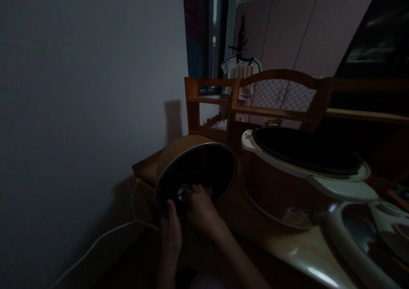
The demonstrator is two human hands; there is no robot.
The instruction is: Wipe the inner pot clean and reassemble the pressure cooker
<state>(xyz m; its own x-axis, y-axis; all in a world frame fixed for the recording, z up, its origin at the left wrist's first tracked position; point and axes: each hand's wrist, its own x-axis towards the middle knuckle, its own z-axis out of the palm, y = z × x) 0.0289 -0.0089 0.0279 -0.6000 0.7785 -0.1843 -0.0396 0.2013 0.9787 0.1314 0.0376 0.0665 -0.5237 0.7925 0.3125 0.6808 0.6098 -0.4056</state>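
A round cooking pot (220, 165), tan outside and dark inside, is tilted on its side with its mouth facing me. My left hand (171, 227) is closed on its lower rim, thumb inside and the other fingers mostly hidden. Reaching into the pot, my right hand (202, 207) is closed on a pale, crumpled wiping cloth (208, 191) against the inner wall. Whether the cloth is fabric or paper is too dark to tell.
A large electric cooker (271, 191) with white handles stands to the right, near a white-rimmed lid (345, 246) with a dark window. Behind is a wooden shelf frame (234, 105). A white cable (108, 233) hangs along the left wall (96, 88).
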